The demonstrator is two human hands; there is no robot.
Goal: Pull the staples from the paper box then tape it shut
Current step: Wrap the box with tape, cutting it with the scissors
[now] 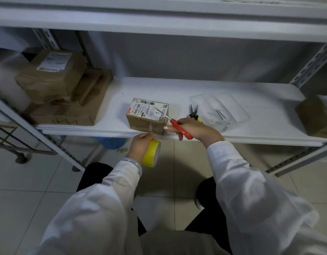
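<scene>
Gripping the yellow tape roll [152, 153] below the shelf edge [103, 131], my left hand [140, 146] curls tight; my right hand [194, 130] pinches red scissors [181, 128] against the small cardboard box [147, 116], which looks light and easily dented, best steadied by its sides.

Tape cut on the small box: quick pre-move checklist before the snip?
1. Tape roll held: ok, left hand grips it just below the shelf edge.
2. Tape strip run onto the box: ok, a clear strip shows down its front face; whether it is taut, cannot tell.
3. Scissors in hand: ok, right hand holds the red handles, blades at the box's right corner.
4. Blades across the strip: cannot tell, too small.
5. Box fully on shelf: ok, at the front edge.
6. Pliers clear of the cut: ok, lying right of the box.
</scene>
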